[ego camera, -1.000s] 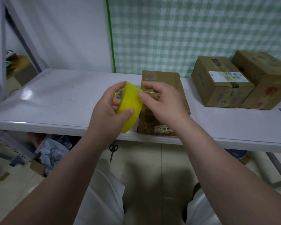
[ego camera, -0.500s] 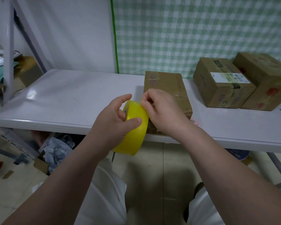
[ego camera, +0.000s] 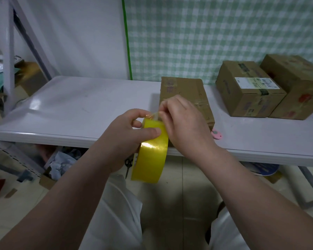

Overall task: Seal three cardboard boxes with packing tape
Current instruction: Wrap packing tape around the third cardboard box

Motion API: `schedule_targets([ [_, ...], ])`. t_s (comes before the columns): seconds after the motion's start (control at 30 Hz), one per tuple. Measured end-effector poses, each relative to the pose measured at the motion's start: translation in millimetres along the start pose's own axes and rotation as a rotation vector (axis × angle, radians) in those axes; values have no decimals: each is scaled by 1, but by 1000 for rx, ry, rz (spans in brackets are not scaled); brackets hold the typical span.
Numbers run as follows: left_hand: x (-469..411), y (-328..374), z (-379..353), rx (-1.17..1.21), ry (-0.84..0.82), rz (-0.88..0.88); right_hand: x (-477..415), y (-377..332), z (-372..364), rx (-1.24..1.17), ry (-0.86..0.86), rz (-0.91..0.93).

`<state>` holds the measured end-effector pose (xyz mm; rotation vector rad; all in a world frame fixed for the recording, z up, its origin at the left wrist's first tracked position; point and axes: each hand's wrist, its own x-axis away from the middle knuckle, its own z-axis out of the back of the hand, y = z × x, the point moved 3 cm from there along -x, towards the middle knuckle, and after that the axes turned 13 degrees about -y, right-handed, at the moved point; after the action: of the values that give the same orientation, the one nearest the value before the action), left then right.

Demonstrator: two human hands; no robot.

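My left hand (ego camera: 129, 134) grips a yellow roll of packing tape (ego camera: 151, 156), held on edge in front of the table's near edge. My right hand (ego camera: 183, 129) pinches the loose tape end (ego camera: 154, 115) at the top of the roll. Behind my hands a long cardboard box (ego camera: 183, 92) lies on the white table (ego camera: 83, 112). Two more cardboard boxes stand at the back right: one with a white label (ego camera: 248, 91) and one with red marks (ego camera: 298, 87), side by side and touching.
A small pink cutter (ego camera: 216, 134) lies on the table by the long box's near right corner. Scissors (ego camera: 128, 165) lie on the floor under the table. A metal shelf post (ego camera: 9, 56) stands at the left. Clutter and a small carton sit on the floor at the lower left.
The roll has come down and towards me, from in front of the long box to below the table edge. My right fingers have moved to the roll's top and lifted the tape end.
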<state>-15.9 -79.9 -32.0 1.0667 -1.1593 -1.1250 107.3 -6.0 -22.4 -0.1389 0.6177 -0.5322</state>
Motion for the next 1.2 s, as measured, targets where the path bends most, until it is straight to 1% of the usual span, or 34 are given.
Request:
schedule_targets([
  [0.1, -2, -3, -8, 73, -30, 23, 5, 9, -2, -240, -49, -118],
  [0.17, -3, -4, -14, 134, -27, 34, 14, 13, -4, -433, -42, -259],
  [0.23, -5, -6, -17, 147, 50, 40, 27, 17, -3, -632, -18, -456],
  [0.27, -7, -8, -19, 148, 94, 47, 34, 18, -2, -682, -13, -532],
  [0.3, -8, -11, -21, 151, 138, 53, 39, 19, -1, -704, -45, -586],
  [0.33, -10, -13, -22, 148, 180, 59, 43, 18, -3, -727, -118, -613],
  [0.4, -13, -15, -26, 135, 246, 68, 49, 13, -7, -788, -297, -624],
  [0.43, -14, -16, -27, 148, 269, 69, 51, 11, -9, -825, -348, -633],
  [0.5, -14, -17, -32, 166, 278, 81, 56, 14, -12, -945, -408, -678],
  [0.57, -15, -18, -36, 122, 261, 95, 61, 17, -12, -1058, -459, -721],
  [0.6, -15, -17, -37, 97, 237, 102, 63, 18, -12, -1076, -470, -729],
  [0.67, -17, -17, -35, 26, 152, 130, 68, 19, -11, -1113, -447, -719],
  [0.8, -26, -18, -23, -207, -76, 229, 77, 21, -7, -1205, -346, -737],
  [0.9, -32, -20, -21, -313, -135, 160, 80, 26, -1, -1175, -305, -745],
  [0.97, -36, -17, -23, -412, -105, 59, 81, 28, 0, -1153, -296, -739],
  [1.07, -43, -10, -23, -539, 2, -88, 82, 27, -1, -1171, -330, -722],
  [1.13, -47, -4, -22, -601, 25, -119, 81, 26, -3, -1201, -324, -723],
  [1.2, -51, 4, -20, -632, 40, -137, 76, 26, -2, -1242, -254, -727],
])
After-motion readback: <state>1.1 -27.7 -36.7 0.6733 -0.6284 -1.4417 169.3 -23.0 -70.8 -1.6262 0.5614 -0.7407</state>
